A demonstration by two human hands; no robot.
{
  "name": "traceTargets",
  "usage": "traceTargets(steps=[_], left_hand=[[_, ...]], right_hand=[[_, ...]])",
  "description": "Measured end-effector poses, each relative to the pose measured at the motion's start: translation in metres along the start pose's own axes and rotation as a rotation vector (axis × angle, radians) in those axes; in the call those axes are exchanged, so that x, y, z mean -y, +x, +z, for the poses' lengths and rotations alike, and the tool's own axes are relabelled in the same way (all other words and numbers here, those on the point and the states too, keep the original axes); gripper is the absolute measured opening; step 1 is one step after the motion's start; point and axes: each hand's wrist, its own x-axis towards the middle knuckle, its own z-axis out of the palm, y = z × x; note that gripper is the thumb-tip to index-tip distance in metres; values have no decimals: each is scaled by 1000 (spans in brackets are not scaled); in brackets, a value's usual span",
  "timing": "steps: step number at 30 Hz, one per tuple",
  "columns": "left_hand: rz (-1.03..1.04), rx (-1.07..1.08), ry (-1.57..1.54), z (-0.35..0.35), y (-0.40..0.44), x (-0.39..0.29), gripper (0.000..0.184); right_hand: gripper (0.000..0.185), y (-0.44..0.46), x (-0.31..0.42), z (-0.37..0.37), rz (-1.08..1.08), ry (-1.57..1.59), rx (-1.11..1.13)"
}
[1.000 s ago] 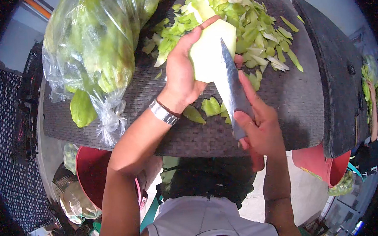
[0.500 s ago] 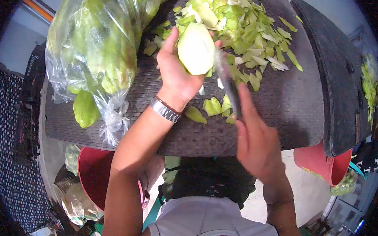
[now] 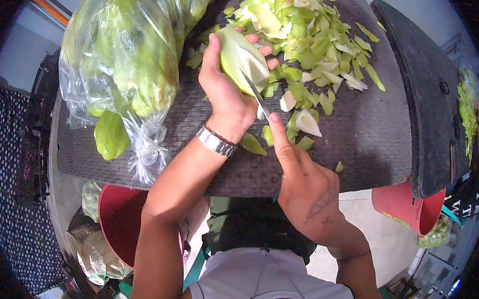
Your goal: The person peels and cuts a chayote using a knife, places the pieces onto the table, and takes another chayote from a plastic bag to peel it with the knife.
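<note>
A peeled, pale green fruit [image 3: 234, 57] with a white cut face rests in my left hand [image 3: 231, 87], whose fingers curve around it. I cannot tell its exact kind. My right hand [image 3: 309, 186] grips a knife [image 3: 256, 96], index finger stretched along it, with the handle hidden in the palm. The knife's blade touches the white face of the fruit and slants toward its upper left. Beyond my left hand lies a heap of green and white peelings [image 3: 310, 43]. Several loose pieces, including a white slice [image 3: 307, 123], lie near the knife.
A clear plastic bag [image 3: 121, 63] of green fruits stands left on the dark woven table [image 3: 359, 154]. One unpeeled green fruit [image 3: 110, 135] lies beside its knot. Below the table edge are a red bucket [image 3: 118, 221] at left and a red container [image 3: 410, 208] at right.
The knife has swung in from the fruit's right side onto its face, my right hand moving left. The fruit has tilted, and a white slice now lies on the table among the pieces.
</note>
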Motion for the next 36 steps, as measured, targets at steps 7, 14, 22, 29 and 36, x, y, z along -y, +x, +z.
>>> traceTargets(steps=[7,14,22,29,36], left_hand=[[33,21,-13,2,-1,2,52],[73,-36,86,12,-13,8,54],[156,-88,133,10,-13,8,55],[-8,-14,55,10,-7,-1,52],[-100,-80,125,8,-2,-2,48]], right_hand=[[85,4,-1,5,-60,-8,-56],[83,18,-4,-4,-74,24,-50],[109,18,-6,19,-85,46,-130],[99,19,-11,7,-41,22,-72],[98,18,-23,15,-67,13,-103]])
